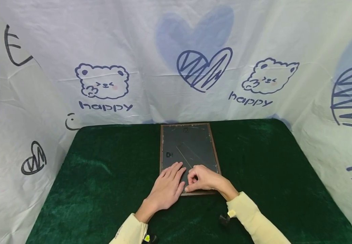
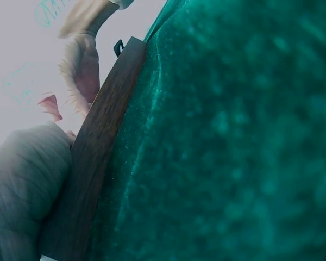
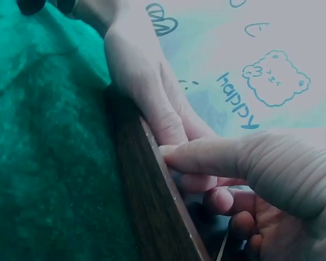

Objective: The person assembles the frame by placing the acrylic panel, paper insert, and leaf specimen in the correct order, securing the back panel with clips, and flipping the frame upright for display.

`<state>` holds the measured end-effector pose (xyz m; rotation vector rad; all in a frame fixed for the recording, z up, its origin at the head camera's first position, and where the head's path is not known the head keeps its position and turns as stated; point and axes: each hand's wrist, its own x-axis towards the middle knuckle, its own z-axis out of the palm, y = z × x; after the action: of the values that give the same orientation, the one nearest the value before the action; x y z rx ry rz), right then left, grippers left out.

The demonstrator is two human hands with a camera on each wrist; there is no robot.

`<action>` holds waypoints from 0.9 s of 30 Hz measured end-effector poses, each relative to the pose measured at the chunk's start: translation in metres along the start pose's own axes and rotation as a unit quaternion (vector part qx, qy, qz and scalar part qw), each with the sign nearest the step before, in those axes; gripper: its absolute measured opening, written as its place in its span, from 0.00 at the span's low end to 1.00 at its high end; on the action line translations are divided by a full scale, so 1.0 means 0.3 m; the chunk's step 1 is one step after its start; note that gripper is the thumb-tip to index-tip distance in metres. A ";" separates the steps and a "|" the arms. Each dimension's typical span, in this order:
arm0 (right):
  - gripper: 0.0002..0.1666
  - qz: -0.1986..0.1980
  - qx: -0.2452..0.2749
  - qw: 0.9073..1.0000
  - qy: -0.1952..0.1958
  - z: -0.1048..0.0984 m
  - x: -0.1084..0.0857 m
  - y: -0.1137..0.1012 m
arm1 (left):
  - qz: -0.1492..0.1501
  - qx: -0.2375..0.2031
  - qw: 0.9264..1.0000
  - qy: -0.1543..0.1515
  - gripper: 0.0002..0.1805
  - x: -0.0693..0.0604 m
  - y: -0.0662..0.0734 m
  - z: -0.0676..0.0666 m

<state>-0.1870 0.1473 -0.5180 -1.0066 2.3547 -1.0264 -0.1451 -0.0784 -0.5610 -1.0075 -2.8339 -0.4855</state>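
Observation:
A picture frame (image 1: 191, 142) with a brown wooden rim lies face down, its dark back panel upward. My left hand (image 1: 168, 186) rests flat on the panel's near left part, fingers straight and pointing away. Beside it, my right hand (image 1: 204, 178) has its fingers curled over the near part of the panel. In the right wrist view, the right thumb (image 3: 206, 155) touches the inner edge of the wooden rim (image 3: 152, 196), close to the left hand (image 3: 146, 70). Nothing is visible in the right hand's grip; what lies under its thumb tip is hidden.
Two small dark hangers, one by the left side (image 1: 169, 155) and another at the far end (image 1: 186, 130), sit on the panel. A flat support leg (image 1: 191, 154) also lies there. Green velvet cloth (image 1: 118, 162) covers the table; printed white curtains (image 1: 151, 95) enclose it.

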 end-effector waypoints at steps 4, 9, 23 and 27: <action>0.16 0.007 0.003 1.000 -0.003 0.000 -0.009 0.000 | 0.005 0.001 1.000 0.004 0.29 0.000 0.012 -0.007; 0.16 -0.013 0.000 1.000 -0.017 -0.009 -0.001 0.011 | -0.007 0.003 1.000 -0.015 0.30 -0.001 0.019 -0.019; 0.06 0.038 0.065 0.979 0.190 -0.119 -0.176 0.129 | 0.003 -0.002 1.000 0.009 0.30 0.007 0.018 -0.008; 0.10 0.043 0.043 0.978 0.198 -0.137 -0.231 0.158 | 0.005 -0.008 1.000 0.015 0.29 0.004 0.019 -0.019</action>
<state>-0.1861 0.2406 -0.5223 -0.7109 2.6077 -1.3890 -0.1426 -0.0753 -0.5538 -1.0069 -2.8025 -0.5183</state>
